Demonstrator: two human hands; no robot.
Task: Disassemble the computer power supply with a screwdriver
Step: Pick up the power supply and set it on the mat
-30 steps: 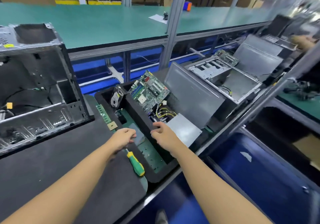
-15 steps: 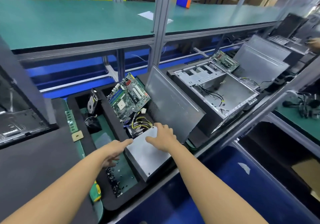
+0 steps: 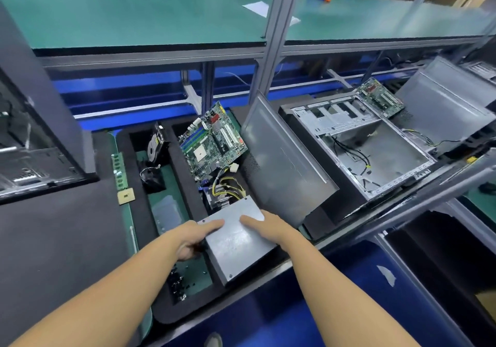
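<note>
The power supply [image 3: 236, 242] is a grey metal box with yellow and black cables at its far end, lying in a slot of the black foam tray [image 3: 166, 311]. My left hand [image 3: 193, 239] grips its left edge, thumb on top and fingers curled down the side. My right hand [image 3: 265, 227] grips its right edge, with the fingers wrapped over the far side. The screwdriver is out of sight in this view.
A green motherboard [image 3: 212, 142] leans in the tray behind the power supply. A grey side panel [image 3: 284, 164] stands to its right, beside an open computer case [image 3: 367, 148]. Another case [image 3: 32, 142] sits at left. Loose screws [image 3: 179, 285] lie in the tray.
The power supply has slid toward me along the tray slot. My left hand moved from beside it onto its left edge; my right hand shifted to the right edge.
</note>
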